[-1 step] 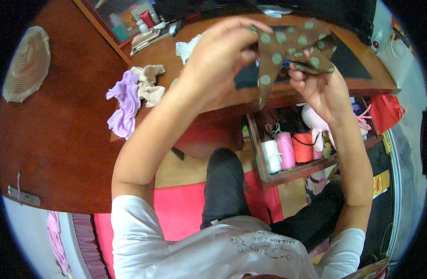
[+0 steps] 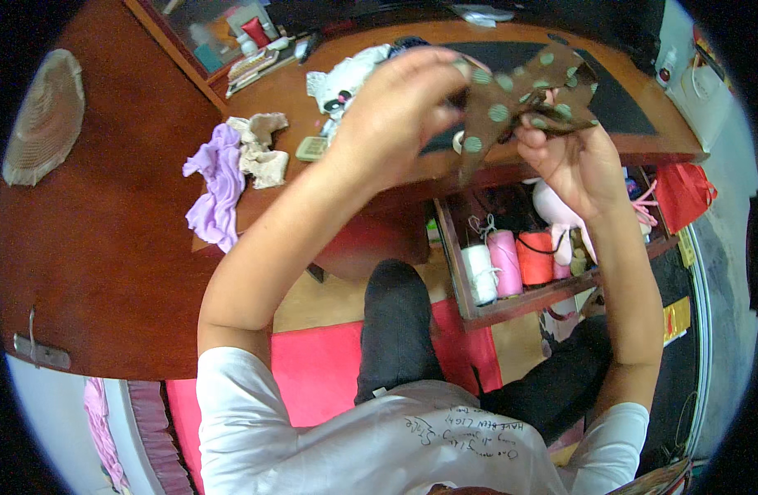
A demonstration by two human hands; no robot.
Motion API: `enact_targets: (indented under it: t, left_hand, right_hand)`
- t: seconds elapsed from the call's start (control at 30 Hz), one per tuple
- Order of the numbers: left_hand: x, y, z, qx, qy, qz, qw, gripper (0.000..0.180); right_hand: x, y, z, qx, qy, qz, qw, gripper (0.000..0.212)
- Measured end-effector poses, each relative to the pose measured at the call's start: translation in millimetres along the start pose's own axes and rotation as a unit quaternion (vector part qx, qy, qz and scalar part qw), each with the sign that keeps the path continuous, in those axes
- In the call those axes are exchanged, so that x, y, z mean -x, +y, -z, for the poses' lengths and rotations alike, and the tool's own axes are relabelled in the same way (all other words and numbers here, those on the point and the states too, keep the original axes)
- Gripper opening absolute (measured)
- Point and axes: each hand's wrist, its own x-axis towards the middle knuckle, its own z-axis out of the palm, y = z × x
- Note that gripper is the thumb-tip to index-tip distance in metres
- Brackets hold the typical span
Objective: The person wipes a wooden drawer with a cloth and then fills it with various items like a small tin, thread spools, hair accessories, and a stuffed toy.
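A brown cloth with pale green dots point(image 2: 486, 99) is held up between my hands, just over the front edge of the desk. Gathered at its middle, it spreads out in loose tails like a bow. My right hand point(image 2: 573, 161) pinches the gathered part from below, fingers closed. At the left end of the cloth, my left hand point(image 2: 404, 103) is curled, its fingertips at the fabric edge and slightly blurred. Beyond my left wrist lies a white plush toy point(image 2: 354, 73) with dark eyes, partly covered by that hand.
On the desk's left end lie a lilac cloth point(image 2: 216, 186) and a beige scrunchie-like cloth point(image 2: 263, 148). A small pale green box point(image 2: 311, 148) is beside my left forearm. Below my right hand, an open drawer point(image 2: 511, 312) holds white, pink and orange thread spools. A red bag point(image 2: 684, 198) hangs at right.
The cloth has gone from a broad spread to a narrower, gathered bow shape. My left hand has shifted slightly down, and more of the plush toy shows behind it.
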Motion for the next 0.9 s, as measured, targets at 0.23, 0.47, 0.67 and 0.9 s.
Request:
enact_targets:
  t: [0.23, 0.47, 0.67, 0.9]
  left_hand:
    - [45.3, -108.0, -50.8, 0.183, -0.151, 0.194, 0.952, 0.042]
    - [65.3, -188.2, -62.6, 0.27, -0.125, 0.312, 0.902, 0.019]
    - [49.0, -184.0, -64.0, 0.274, 0.05, 0.347, 0.896, 0.024]
    - [61.1, -184.7, -63.4, 0.313, -0.054, 0.326, 0.89, 0.023]
  right_hand:
    - [65.4, 7.0, 33.9, 0.157, 0.101, -0.158, 0.97, 0.028]
    - [87.8, 16.0, 43.8, 0.376, 0.096, -0.308, 0.869, 0.028]
    - [103.4, 20.8, 73.3, 0.582, 0.086, -0.18, 0.788, 0.048]
    - [97.6, 47.9, 83.1, 0.75, -0.063, -0.026, 0.658, 0.031]
